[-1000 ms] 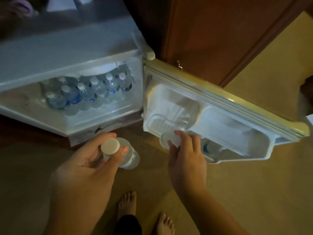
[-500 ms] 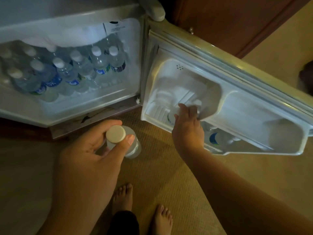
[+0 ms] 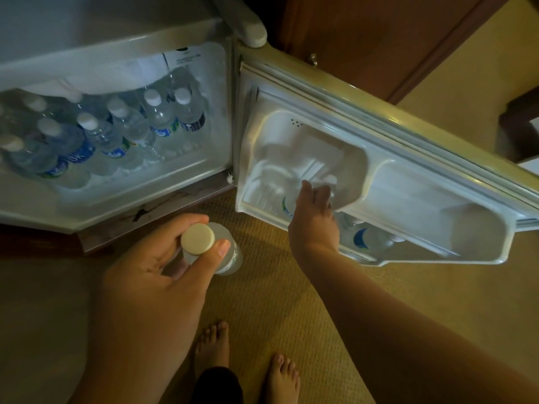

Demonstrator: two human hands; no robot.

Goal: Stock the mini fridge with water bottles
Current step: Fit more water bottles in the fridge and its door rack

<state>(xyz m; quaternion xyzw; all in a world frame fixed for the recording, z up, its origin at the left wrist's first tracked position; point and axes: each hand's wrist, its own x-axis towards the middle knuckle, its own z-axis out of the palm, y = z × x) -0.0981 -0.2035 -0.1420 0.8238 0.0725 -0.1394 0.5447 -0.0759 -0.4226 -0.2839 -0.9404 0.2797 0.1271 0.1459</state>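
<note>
Right hand point(image 3: 313, 220) covers most of bottle in door shelf point(image 3: 287, 207), only strip of label visible; fingers lost behind shelf's clear flap, grip unclear. Left hand point(image 3: 163, 266) hides neck of held bottle point(image 3: 227, 258). Fridge bottles point(image 3: 116, 141) at left edge of fridge point(image 3: 116, 42) cut off by frame, labels too blurred to read. Second door bottle point(image 3: 367, 240) partly behind shelf rim

— Underfoot? Tan, finely ribbed woven carpet point(image 3: 277, 290), lit warm and dim.
— Behind? Reddish-brown polished wooden cabinet panel point(image 3: 364, 39), with a small metal fitting point(image 3: 313, 59) low on it.
— Far right? Dark wooden furniture corner point(image 3: 522, 126), partly cut off.
</note>
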